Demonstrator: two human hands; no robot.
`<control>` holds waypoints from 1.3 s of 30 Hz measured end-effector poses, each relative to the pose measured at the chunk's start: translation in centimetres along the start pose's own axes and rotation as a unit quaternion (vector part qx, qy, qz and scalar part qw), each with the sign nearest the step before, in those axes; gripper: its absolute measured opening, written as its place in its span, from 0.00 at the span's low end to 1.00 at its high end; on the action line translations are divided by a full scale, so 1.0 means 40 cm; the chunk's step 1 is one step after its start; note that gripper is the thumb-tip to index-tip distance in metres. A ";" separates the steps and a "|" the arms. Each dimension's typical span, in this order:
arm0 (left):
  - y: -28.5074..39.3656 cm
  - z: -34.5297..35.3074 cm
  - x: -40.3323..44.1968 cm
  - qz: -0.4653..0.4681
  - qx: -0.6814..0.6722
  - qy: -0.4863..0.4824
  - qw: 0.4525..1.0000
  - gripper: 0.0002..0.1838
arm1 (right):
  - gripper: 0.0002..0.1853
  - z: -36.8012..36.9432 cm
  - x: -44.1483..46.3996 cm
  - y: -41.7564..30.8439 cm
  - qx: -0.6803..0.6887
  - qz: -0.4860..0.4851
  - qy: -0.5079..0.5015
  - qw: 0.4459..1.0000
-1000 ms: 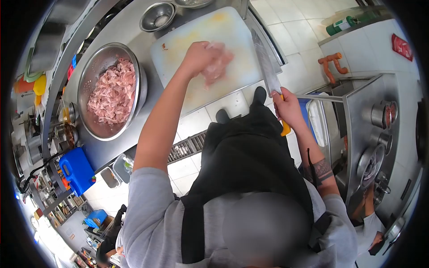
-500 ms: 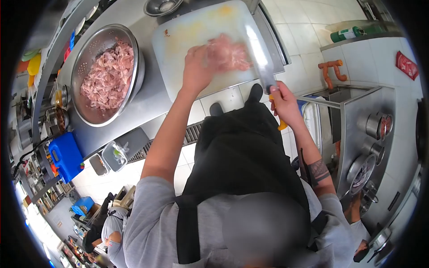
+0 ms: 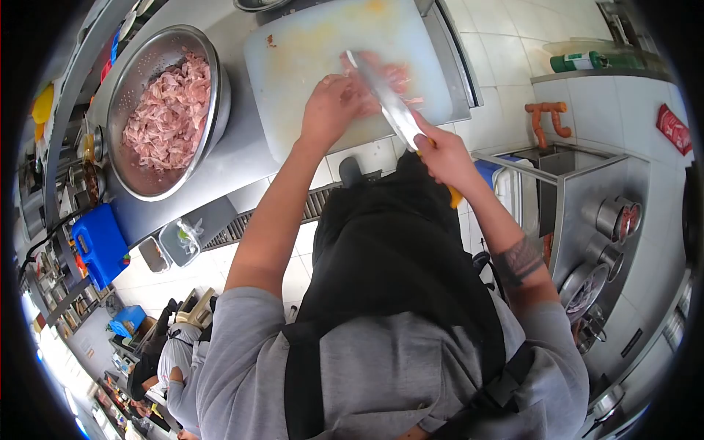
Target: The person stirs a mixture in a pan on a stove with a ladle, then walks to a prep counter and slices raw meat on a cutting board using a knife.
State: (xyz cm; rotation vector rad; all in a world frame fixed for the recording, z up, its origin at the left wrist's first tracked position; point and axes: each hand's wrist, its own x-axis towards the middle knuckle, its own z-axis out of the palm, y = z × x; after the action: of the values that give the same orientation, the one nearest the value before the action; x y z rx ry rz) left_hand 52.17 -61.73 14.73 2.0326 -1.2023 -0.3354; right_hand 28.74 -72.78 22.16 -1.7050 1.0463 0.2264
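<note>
A piece of pink raw meat lies on the white cutting board. My left hand rests at the meat's left edge, fingers bent and pressed on it. In my right hand is a large knife with a yellow handle, my fingers closed round it. The blade slants up and left across the meat, its tip near the fingers of my left hand. To the left of the board, a perforated metal bowl holds a heap of cut raw meat.
The steel counter carries the board and bowl. A blue jug and plastic tubs are at the lower left. Two people are in the background there. Pots stand on a steel surface at the right.
The meat was lowered and spread on the board. The knife has swung leftward from beside the board to over the meat. My left hand stays near the meat's left side.
</note>
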 end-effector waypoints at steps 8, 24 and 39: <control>-0.033 -0.004 -0.005 0.005 -0.042 0.011 0.999 0.15 | 0.28 0.057 0.136 -0.037 -0.018 -0.136 0.036 0.990; -0.079 -0.008 -0.041 0.052 -0.016 0.046 0.997 0.11 | 0.29 0.116 0.143 -0.062 -0.074 -0.188 0.068 0.977; -0.089 -0.046 -0.075 0.081 -0.008 0.032 0.996 0.11 | 0.31 0.212 0.162 -0.028 -0.075 -0.303 0.159 0.937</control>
State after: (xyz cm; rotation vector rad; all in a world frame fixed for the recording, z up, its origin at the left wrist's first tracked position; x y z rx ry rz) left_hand 53.89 -57.32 13.06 1.9032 -1.3105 -0.1991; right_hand 36.26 -68.96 15.52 -2.1646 0.6875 -0.3873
